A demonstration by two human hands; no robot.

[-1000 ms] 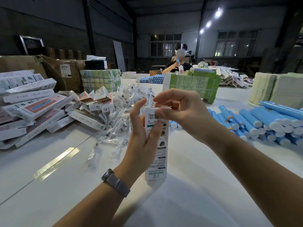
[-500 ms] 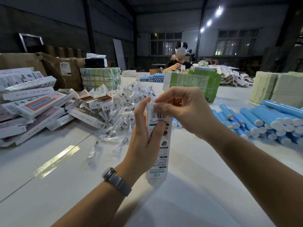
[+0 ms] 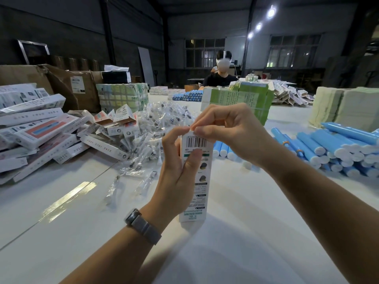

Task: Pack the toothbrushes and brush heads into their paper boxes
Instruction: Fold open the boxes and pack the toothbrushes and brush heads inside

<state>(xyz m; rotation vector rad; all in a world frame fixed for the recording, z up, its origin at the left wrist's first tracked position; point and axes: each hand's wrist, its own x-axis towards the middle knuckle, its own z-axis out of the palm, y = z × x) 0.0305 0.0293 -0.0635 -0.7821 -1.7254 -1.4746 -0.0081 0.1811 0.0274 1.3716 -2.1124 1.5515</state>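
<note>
A tall white paper box (image 3: 197,187) with a barcode stands upright on the white table (image 3: 235,242), its bottom end on the surface. My left hand (image 3: 177,175) grips its middle from the left, fingers wrapped round it. My right hand (image 3: 227,130) pinches the flap at the box's top end. Wrapped brush heads (image 3: 160,128) lie heaped behind the box. Blue toothbrush handles (image 3: 338,148) are stacked at the right. What is inside the box is hidden.
Packed white boxes (image 3: 37,132) pile up at the left, with brown cartons (image 3: 67,85) behind. Green bundles of flat boxes (image 3: 240,101) stand mid-table, pale stacks (image 3: 348,107) at far right. A person (image 3: 221,76) sits across the table.
My right hand's fingers have pressed the top flap down into the box, which my left hand has lifted slightly and kept upright.
</note>
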